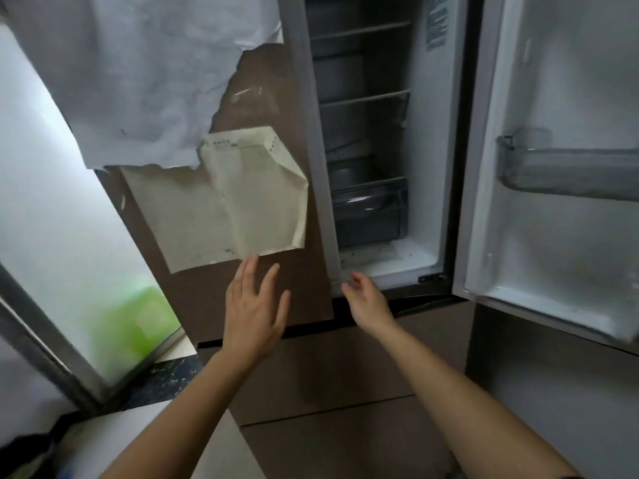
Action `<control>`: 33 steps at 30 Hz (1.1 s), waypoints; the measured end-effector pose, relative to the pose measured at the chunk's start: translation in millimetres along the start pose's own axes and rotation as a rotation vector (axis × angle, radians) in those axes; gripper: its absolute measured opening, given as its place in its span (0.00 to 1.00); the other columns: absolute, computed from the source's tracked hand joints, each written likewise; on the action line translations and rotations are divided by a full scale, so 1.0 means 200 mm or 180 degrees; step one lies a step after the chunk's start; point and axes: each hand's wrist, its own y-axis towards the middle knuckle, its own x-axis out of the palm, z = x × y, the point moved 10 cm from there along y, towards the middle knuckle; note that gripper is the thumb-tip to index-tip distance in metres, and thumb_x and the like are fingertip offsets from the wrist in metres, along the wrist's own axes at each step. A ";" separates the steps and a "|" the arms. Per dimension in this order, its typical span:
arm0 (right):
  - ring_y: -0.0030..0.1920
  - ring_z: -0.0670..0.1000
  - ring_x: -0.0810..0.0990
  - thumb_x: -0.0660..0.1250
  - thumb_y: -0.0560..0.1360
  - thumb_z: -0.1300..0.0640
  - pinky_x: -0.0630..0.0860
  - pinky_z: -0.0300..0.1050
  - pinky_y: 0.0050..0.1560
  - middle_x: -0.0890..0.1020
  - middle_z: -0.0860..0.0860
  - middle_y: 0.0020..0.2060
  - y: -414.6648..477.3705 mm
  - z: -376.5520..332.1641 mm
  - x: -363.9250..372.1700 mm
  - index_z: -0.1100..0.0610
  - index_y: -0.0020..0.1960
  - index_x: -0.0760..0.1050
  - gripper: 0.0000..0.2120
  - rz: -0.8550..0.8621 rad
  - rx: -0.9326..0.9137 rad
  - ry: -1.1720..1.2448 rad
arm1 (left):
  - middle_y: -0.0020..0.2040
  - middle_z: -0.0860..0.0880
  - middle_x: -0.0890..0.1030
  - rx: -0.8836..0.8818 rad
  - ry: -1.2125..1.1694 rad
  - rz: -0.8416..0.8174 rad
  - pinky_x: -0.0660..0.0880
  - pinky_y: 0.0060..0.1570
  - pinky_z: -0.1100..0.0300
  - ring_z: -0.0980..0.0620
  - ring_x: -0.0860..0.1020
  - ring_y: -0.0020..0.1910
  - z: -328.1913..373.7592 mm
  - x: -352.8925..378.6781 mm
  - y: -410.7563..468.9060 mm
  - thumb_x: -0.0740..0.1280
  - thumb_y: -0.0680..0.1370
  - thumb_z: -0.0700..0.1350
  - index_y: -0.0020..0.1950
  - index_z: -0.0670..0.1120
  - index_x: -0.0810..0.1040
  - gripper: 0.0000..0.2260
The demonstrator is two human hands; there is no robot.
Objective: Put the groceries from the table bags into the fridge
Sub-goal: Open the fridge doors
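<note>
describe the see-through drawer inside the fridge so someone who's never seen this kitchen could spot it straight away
Find the fridge, whose right door stands open. Inside, follow the flat shelves down to the bottom of the compartment, where the clear drawer sits. It is the only deep see-through tub inside the cabinet; the other clear bin hangs on the open door.

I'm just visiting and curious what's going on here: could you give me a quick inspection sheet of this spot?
Surface: pale counter corner, lower left.
Job's things: fridge, right door open, shelves look bare, clear drawer below; no groceries seen.
Clutter: torn white sheet and creased cream paper on closed left door.
Hands: left hand and right hand open, holding nothing.
Cables: nothing seen.
Surroundings: frosted window, left.
</note>
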 end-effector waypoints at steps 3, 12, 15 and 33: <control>0.74 0.58 0.66 0.58 0.83 0.47 0.64 0.53 0.73 0.65 0.57 0.76 0.11 -0.17 0.07 0.56 0.79 0.58 0.28 0.0160 -0.0105 -0.0043 | 0.80 0.42 0.56 -0.0174 0.0142 -0.0075 0.63 0.72 0.37 0.40 0.53 0.79 -0.18 0.02 -0.03 0.52 0.81 0.58 0.75 0.46 0.68 0.27; 0.79 0.54 0.57 0.45 0.83 0.38 0.53 0.49 0.76 0.59 0.54 0.79 0.12 -0.28 0.21 0.53 0.80 0.57 0.31 0.0246 -0.0098 0.0396 | 0.80 0.42 0.37 -0.0101 0.1003 -0.0705 0.53 0.75 0.36 0.40 0.35 0.79 -0.31 0.25 -0.07 0.61 0.77 0.59 0.82 0.48 0.48 0.38; 0.76 0.54 0.63 0.50 0.83 0.38 0.58 0.41 0.68 0.65 0.54 0.77 0.05 -0.28 0.28 0.56 0.79 0.59 0.31 0.0074 -0.0142 0.0517 | 0.81 0.42 0.38 -0.0085 0.1039 -0.0678 0.54 0.75 0.36 0.40 0.36 0.79 -0.34 0.25 -0.07 0.64 0.76 0.57 0.81 0.47 0.48 0.40; 0.79 0.55 0.57 0.59 0.82 0.42 0.58 0.54 0.77 0.57 0.52 0.80 0.02 -0.44 0.24 0.53 0.82 0.45 0.37 -0.0257 -0.0331 -0.0037 | 0.75 0.38 0.64 -0.4844 -0.5449 -0.0721 0.69 0.69 0.41 0.38 0.66 0.73 -0.28 0.65 -0.51 0.66 0.67 0.75 0.80 0.50 0.54 0.50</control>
